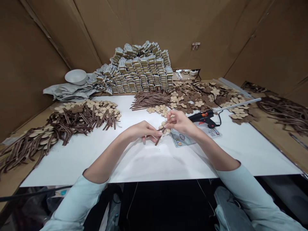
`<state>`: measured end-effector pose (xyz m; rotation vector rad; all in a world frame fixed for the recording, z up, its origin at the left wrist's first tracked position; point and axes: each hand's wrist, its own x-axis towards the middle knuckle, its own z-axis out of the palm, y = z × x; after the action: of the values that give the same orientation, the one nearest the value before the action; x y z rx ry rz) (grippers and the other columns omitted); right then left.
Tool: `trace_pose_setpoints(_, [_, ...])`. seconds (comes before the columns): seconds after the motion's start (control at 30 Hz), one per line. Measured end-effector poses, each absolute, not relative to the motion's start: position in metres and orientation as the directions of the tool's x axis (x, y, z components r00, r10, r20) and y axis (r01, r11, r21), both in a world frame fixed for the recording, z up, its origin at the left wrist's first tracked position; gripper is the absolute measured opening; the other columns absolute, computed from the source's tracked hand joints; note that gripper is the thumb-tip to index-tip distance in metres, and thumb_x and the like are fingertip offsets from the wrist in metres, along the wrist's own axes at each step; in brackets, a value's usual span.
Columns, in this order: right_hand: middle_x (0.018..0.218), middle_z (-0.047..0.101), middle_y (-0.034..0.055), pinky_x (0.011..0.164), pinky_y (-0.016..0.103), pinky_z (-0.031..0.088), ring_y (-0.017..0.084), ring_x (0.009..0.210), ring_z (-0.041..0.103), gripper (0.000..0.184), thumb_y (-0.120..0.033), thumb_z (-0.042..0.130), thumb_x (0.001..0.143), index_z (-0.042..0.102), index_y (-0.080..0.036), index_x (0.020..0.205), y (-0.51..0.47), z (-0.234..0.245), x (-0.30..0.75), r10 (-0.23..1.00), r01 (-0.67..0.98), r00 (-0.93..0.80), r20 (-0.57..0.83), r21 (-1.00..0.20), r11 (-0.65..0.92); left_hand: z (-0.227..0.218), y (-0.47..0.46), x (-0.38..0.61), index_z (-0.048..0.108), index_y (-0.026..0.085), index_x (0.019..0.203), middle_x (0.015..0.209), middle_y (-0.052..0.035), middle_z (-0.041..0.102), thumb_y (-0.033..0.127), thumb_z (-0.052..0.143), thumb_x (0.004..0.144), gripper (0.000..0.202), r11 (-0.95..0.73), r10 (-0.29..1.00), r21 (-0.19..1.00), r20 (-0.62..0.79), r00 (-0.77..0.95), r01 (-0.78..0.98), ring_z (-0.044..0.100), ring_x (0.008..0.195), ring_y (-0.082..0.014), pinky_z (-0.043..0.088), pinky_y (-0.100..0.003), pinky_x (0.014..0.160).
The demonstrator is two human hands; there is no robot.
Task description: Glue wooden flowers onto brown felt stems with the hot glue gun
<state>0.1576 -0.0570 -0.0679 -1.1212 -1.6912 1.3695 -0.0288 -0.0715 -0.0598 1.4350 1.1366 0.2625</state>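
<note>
Right grip (180,123) pinches a wooden flower (164,129) above the table (149,163), left grip (141,131) clenching its brown ribbon (158,140); a slack pinch could drop it, and the nearby glue gun (204,117) could burn skin.

Dark brown ribbon strips (69,123) with paler edges — tan flower cutouts (199,103) — pale mint sleeves (77,205)
</note>
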Motion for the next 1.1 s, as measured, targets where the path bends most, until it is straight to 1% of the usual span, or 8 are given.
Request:
trace_pose_setpoints(0.1, [0.052, 0.055, -0.0052, 0.046, 0.019, 0.036, 0.012, 0.051, 0.057, 0.027, -0.014, 0.062, 0.055, 0.040, -0.019, 0.068, -0.0572, -0.0707, 0.1556, 0.921, 0.196, -0.387, 0.039, -0.973, 0.123, -0.0609, -0.0707, -0.0302, 0.072, 0.014, 0.072, 0.068, -0.0067, 0.068, 0.043, 0.067, 0.062, 0.031, 0.216, 0.781, 0.871, -0.425, 0.458, 0.441, 0.057, 0.063, -0.0122, 0.027, -0.015, 0.036])
trace_pose_setpoints(0.2, [0.050, 0.053, -0.0065, 0.045, 0.019, 0.035, 0.012, 0.050, 0.056, 0.028, -0.016, 0.062, 0.055, 0.038, -0.019, 0.070, -0.0573, -0.0709, 0.1542, 0.928, 0.188, -0.367, 0.057, -0.973, 0.134, -0.0626, -0.0706, -0.0308, 0.072, 0.014, 0.070, 0.068, -0.0064, 0.068, 0.041, 0.066, 0.063, 0.028, 0.199, 0.770, 0.871, -0.423, 0.478, 0.449, 0.056, 0.062, -0.0118, 0.030, -0.015, 0.037])
trace_pose_setpoints(0.43, [0.050, 0.054, -0.0067, 0.047, 0.019, 0.037, 0.010, 0.049, 0.056, 0.033, -0.014, 0.063, 0.053, 0.035, -0.020, 0.069, -0.0575, -0.0674, 0.1562, 0.902, 0.107, -0.431, 0.023, -0.991, 0.077, -0.0595, -0.0706, -0.0305, 0.072, 0.015, 0.070, 0.066, -0.0056, 0.067, 0.039, 0.067, 0.063, 0.026, 0.215, 0.759, 0.861, -0.444, 0.476, 0.461, 0.058, 0.065, -0.0126, 0.034, -0.014, 0.039])
trace_pose_setpoints(0.63, [0.050, 0.054, -0.0068, 0.046, 0.021, 0.040, 0.012, 0.049, 0.058, 0.036, -0.013, 0.064, 0.051, 0.034, -0.020, 0.069, -0.0576, -0.0677, 0.1547, 0.907, 0.129, -0.420, -0.007, -0.990, 0.052, -0.0580, -0.0690, -0.0339, 0.072, 0.015, 0.071, 0.068, -0.0058, 0.068, 0.040, 0.067, 0.064, 0.026, 0.189, 0.746, 0.856, -0.444, 0.497, 0.482, 0.058, 0.064, -0.0122, 0.034, -0.014, 0.039])
trace_pose_setpoints(0.8, [0.052, 0.056, -0.0058, 0.046, 0.021, 0.041, 0.013, 0.051, 0.060, 0.036, -0.013, 0.063, 0.052, 0.033, -0.021, 0.069, -0.0571, -0.0685, 0.1538, 0.905, 0.144, -0.424, -0.012, -0.988, 0.054, -0.0582, -0.0682, -0.0360, 0.072, 0.016, 0.073, 0.071, -0.0064, 0.068, 0.041, 0.066, 0.064, 0.027, 0.185, 0.733, 0.847, -0.456, 0.504, 0.498, 0.060, 0.068, -0.0135, 0.034, -0.014, 0.039])
trace_pose_setpoints(1.0, [0.053, 0.057, -0.0054, 0.046, 0.021, 0.041, 0.015, 0.054, 0.062, 0.035, -0.014, 0.064, 0.054, 0.032, -0.021, 0.069, -0.0567, -0.0713, 0.1546, 0.903, 0.213, -0.430, 0.014, -0.970, 0.117, -0.0595, -0.0672, -0.0376, 0.072, 0.017, 0.073, 0.082, -0.0072, 0.069, 0.043, 0.068, 0.060, 0.029, 0.212, 0.736, 0.837, -0.476, 0.481, 0.504, 0.062, 0.075, -0.0160, 0.029, -0.014, 0.037])
trace_pose_setpoints(1.1, [0.054, 0.057, -0.0048, 0.046, 0.021, 0.041, 0.015, 0.055, 0.062, 0.034, -0.013, 0.063, 0.055, 0.032, -0.021, 0.068, -0.0566, -0.0728, 0.1552, 0.902, 0.238, -0.430, 0.026, -0.961, 0.141, -0.0576, -0.0668, -0.0388, 0.072, 0.016, 0.071, 0.077, -0.0082, 0.069, 0.043, 0.069, 0.058, 0.030, 0.216, 0.747, 0.829, -0.481, 0.459, 0.516, 0.062, 0.072, -0.0161, 0.026, -0.015, 0.037])
